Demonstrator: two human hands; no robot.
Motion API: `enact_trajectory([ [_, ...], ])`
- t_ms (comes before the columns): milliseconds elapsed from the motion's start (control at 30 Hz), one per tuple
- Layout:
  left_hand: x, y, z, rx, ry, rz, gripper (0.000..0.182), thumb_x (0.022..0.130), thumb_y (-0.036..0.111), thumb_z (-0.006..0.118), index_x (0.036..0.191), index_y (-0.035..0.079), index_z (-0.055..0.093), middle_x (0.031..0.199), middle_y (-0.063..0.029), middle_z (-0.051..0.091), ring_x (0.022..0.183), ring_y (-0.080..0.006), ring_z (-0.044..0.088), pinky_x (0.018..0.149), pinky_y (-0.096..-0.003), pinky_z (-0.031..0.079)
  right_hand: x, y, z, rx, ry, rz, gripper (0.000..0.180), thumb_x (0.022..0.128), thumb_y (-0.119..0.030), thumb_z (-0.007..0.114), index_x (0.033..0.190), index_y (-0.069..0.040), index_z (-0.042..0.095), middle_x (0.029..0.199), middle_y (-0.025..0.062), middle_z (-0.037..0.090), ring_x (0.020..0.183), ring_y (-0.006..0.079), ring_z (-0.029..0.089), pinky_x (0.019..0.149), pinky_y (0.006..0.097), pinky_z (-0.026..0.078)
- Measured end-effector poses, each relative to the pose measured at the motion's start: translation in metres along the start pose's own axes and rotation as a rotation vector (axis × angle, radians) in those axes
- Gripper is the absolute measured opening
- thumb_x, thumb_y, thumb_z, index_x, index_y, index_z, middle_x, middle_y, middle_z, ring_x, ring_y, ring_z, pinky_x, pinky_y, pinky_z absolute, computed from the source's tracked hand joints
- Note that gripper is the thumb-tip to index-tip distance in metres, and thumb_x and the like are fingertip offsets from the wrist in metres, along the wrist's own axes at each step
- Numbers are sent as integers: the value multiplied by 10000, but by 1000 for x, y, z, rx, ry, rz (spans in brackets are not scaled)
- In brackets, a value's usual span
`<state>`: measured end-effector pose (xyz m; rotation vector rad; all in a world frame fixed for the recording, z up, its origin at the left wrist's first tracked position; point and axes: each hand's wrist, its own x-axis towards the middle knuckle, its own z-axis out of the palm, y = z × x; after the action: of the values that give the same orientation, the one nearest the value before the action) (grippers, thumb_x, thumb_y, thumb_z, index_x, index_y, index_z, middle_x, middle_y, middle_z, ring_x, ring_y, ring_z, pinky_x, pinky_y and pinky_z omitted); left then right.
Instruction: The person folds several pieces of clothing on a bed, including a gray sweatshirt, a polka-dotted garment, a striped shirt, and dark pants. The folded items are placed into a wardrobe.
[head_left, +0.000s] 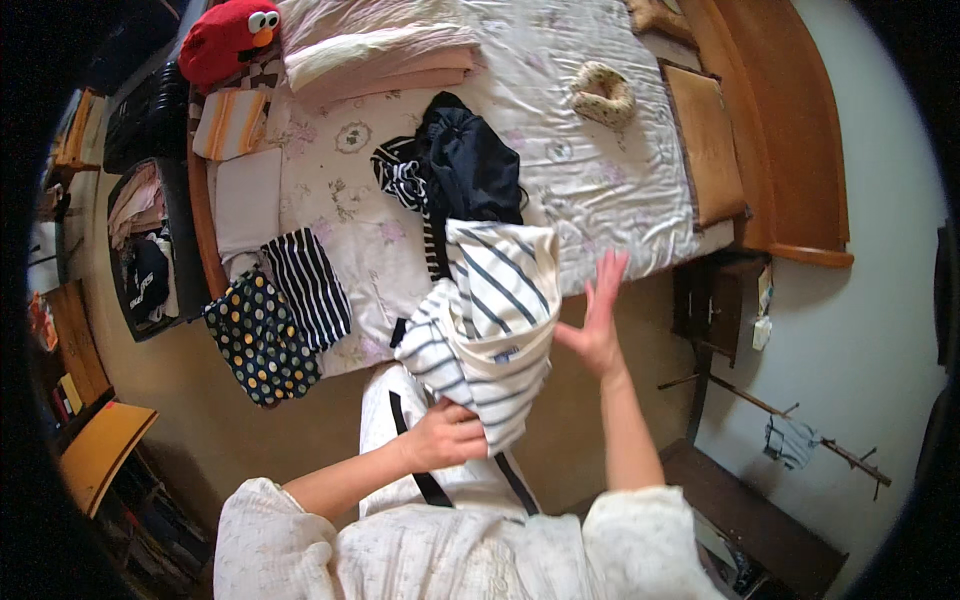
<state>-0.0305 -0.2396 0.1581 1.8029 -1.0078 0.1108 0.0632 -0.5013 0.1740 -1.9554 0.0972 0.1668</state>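
A white shirt with dark stripes (499, 300) is partly bunched at the bed's near edge, its neckline and inner label facing up. My left hand (446, 435) grips the lower part of that shirt, close to my lap. Fingers spread, my right hand (600, 322) is just right of the shirt and holds nothing; whether it touches the cloth I cannot tell. Beyond the shirt lie a black garment (472, 161) and a crumpled black-and-white striped cloth (401, 172).
Left on the floral-sheeted bed (360, 255) are a folded striped garment (307, 289) and a polka-dot garment (262, 337) overhanging the edge. Beyond the bed's left side stands an open suitcase (142, 247) of clothes. A neck pillow (602, 94) lies far right; a wooden headboard (787, 127) bounds that side.
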Motion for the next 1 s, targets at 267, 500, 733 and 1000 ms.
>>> enact_trajectory([
  [267, 34, 145, 33, 119, -322, 73, 143, 771, 247, 560, 851, 131, 539, 937, -1, 553, 996, -208, 499, 823, -327, 429, -40, -78, -50, 312, -725, -111, 221, 722, 72, 588, 891, -68, 565, 919, 17, 578, 891, 93, 491, 919, 287, 346],
  [500, 81, 198, 53, 319, 277, -376, 769, 596, 201, 815, 1292, 128, 498, 1354, -112, 453, 1226, -326, 439, 1014, -446, 356, -143, -134, -138, -147, -670, -689, 395, 561, 108, 588, 929, -33, 557, 727, 132, 557, 688, 299, 599, 637, 336, 466],
  [733, 139, 182, 50, 528, -177, -282, 310, 643, 124, 706, 944, 118, 635, 1001, -63, 650, 1100, -239, 557, 1058, -495, 302, -202, -199, -240, -668, -88, -1201, 270, 527, 14, 667, 736, -77, 523, 671, 46, 554, 644, 232, 591, 642, 341, 415],
  [1000, 183, 163, 11, -230, 220, -439, 45, 899, 66, 609, 907, 32, 581, 741, 67, 468, 676, -11, 401, 573, -178, 350, -225, -179, -364, -680, 419, -674, 320, 699, -104, 740, 663, -26, 432, 631, 74, 445, 607, 187, 458, 536, 313, 355],
])
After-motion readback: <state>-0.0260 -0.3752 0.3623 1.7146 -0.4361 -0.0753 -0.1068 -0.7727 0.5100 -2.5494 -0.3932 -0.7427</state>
